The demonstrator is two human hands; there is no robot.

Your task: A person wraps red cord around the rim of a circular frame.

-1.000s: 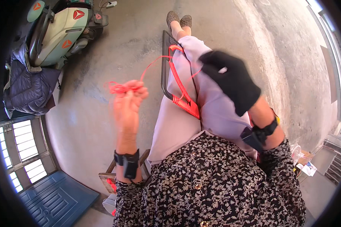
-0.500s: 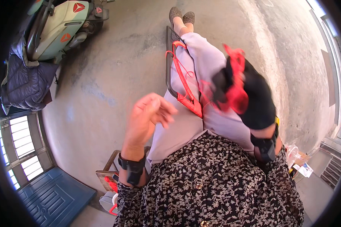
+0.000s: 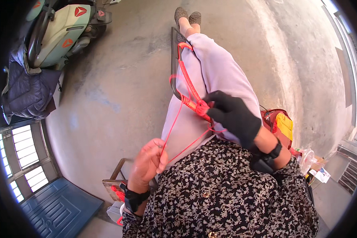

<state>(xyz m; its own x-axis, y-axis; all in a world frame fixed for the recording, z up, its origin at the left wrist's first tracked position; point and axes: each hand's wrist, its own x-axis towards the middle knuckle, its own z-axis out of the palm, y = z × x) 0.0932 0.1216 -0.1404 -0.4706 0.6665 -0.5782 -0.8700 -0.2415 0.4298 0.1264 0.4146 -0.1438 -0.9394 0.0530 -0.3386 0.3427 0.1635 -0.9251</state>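
I sit with a dark metal frame [image 3: 173, 59] lying along my lap, partly wrapped in red cord [image 3: 189, 85]. My right hand [image 3: 234, 117], in a black glove, pinches the red wrapping at the frame's near end. My left hand [image 3: 148, 160], bare, is closed on a thin strand of the red cord that runs taut up to the wrapping. Both wrists wear black bands. My legs in pale lilac trousers stretch away toward my shoes [image 3: 187, 18].
A pale green scooter [image 3: 61, 31] with a dark jacket [image 3: 29, 89] draped on it stands at the upper left. A red and yellow bag [image 3: 279, 123] and plastic items lie at my right. A small wooden stool [image 3: 115, 184] sits by my left side on the concrete floor.
My left hand dropped from chest height to my left thigh, pulling the strand taut. My right hand came down from above the lap onto the wrapped frame.
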